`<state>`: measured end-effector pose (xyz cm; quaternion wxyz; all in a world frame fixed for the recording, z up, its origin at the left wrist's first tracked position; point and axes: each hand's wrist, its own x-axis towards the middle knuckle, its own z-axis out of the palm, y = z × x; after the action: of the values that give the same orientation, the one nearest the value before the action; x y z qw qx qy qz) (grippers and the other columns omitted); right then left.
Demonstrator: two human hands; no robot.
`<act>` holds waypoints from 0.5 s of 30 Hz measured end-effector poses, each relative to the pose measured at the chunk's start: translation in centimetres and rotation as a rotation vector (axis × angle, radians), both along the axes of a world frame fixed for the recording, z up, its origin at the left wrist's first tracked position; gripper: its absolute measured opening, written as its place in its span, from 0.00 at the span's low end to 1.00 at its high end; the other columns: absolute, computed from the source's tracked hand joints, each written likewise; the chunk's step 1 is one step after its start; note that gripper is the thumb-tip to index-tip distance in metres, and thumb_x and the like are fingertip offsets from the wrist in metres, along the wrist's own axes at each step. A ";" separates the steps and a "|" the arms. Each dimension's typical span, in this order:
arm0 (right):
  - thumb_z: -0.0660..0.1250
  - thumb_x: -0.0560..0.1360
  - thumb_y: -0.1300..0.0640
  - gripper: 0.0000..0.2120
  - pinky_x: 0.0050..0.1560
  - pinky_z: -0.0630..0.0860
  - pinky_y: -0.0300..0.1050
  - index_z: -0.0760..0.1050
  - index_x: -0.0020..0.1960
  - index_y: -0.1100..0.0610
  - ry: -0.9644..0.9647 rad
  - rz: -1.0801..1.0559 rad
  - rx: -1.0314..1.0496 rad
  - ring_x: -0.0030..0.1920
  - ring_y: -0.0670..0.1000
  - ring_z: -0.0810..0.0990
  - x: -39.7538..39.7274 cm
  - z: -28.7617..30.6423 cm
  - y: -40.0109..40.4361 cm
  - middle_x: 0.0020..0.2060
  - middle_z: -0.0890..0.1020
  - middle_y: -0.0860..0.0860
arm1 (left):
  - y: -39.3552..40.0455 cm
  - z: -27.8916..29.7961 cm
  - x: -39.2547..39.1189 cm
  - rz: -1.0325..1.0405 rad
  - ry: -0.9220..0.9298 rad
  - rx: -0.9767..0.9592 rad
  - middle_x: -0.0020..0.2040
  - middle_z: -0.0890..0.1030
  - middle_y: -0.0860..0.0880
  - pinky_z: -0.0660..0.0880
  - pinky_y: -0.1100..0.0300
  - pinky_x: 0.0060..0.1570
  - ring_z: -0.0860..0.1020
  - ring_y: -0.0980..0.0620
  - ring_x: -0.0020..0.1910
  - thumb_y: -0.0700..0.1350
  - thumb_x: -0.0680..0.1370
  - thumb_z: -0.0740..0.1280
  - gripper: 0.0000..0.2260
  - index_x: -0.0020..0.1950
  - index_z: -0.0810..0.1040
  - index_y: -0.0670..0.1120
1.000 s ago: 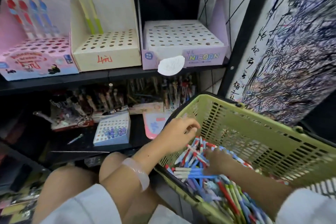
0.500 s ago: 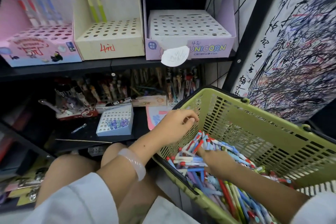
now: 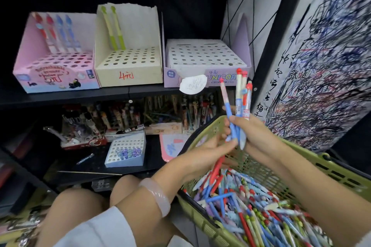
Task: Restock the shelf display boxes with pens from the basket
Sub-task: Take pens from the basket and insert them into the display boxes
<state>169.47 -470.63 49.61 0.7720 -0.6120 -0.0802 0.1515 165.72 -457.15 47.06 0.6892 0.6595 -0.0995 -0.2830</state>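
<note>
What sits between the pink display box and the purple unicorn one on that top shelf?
A cream display box marked in red, its holes empty, touching the pink box and close beside the purple box, seen from the head camera.
</note>
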 end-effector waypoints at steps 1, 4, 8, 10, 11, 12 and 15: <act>0.57 0.79 0.65 0.04 0.28 0.74 0.36 0.70 0.49 0.60 -0.021 -0.011 0.047 0.27 0.44 0.74 -0.1 0.7 0.8 0.29 0.76 0.48 | -0.1 0.5 -0.3 -0.032 -0.024 -0.005 0.46 0.79 0.49 0.79 0.63 0.43 0.81 0.55 0.38 0.51 0.79 0.61 0.08 0.58 0.69 0.57; 0.57 0.79 0.65 0.05 0.32 0.76 0.36 0.71 0.49 0.59 -0.087 -0.049 0.113 0.29 0.45 0.77 0.1 2.9 3.0 0.33 0.76 0.50 | 1.0 1.7 -0.7 0.032 -0.062 -0.018 0.30 0.69 0.48 0.66 0.68 0.20 0.66 0.59 0.20 0.43 0.82 0.56 0.04 0.51 0.70 0.46; 0.57 0.80 0.63 0.05 0.41 0.81 0.40 0.72 0.51 0.59 -0.134 -0.084 0.166 0.36 0.48 0.83 1.2 6.0 5.7 0.39 0.78 0.53 | 5.0 3.2 -0.5 0.146 -0.106 0.029 0.27 0.63 0.51 0.56 0.69 0.19 0.58 0.60 0.19 0.44 0.82 0.56 0.10 0.43 0.71 0.44; 0.56 0.81 0.62 0.05 0.48 0.81 0.45 0.71 0.53 0.59 -0.158 -0.116 0.161 0.40 0.47 0.83 1.9 7.1 7.2 0.40 0.78 0.53 | 7.5 3.8 -0.4 0.248 -0.148 0.122 0.27 0.67 0.51 0.56 0.68 0.18 0.59 0.59 0.19 0.43 0.82 0.56 0.10 0.43 0.72 0.43; 0.56 0.81 0.62 0.05 0.52 0.80 0.47 0.70 0.53 0.58 -0.194 -0.131 0.117 0.42 0.47 0.82 2.1 7.5 8.0 0.39 0.79 0.52 | 8.8 4.2 -0.4 0.326 -0.154 0.131 0.27 0.70 0.50 0.58 0.67 0.19 0.61 0.58 0.19 0.42 0.82 0.56 0.10 0.43 0.73 0.42; 0.56 0.81 0.62 0.06 0.55 0.78 0.48 0.71 0.52 0.56 -0.227 -0.132 0.072 0.43 0.47 0.81 2.2 7.6 8.9 0.38 0.79 0.51 | 9.9 4.6 -0.3 0.417 -0.155 0.112 0.29 0.73 0.48 0.62 0.66 0.20 0.65 0.57 0.20 0.42 0.81 0.56 0.11 0.43 0.74 0.41; 0.57 0.80 0.62 0.08 0.42 0.80 0.40 0.71 0.45 0.54 -0.256 -0.088 -0.008 0.33 0.43 0.80 1.4 7.3 12.2 0.34 0.77 0.51 | 11.9 6.4 0.2 0.649 -0.192 -0.047 0.43 0.81 0.46 0.78 0.60 0.37 0.79 0.53 0.38 0.44 0.82 0.57 0.10 0.52 0.77 0.44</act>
<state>170.83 -458.43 56.89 0.7590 -0.6323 -0.1502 0.0384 165.89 -445.28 53.45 0.7460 0.6643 0.0446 0.0169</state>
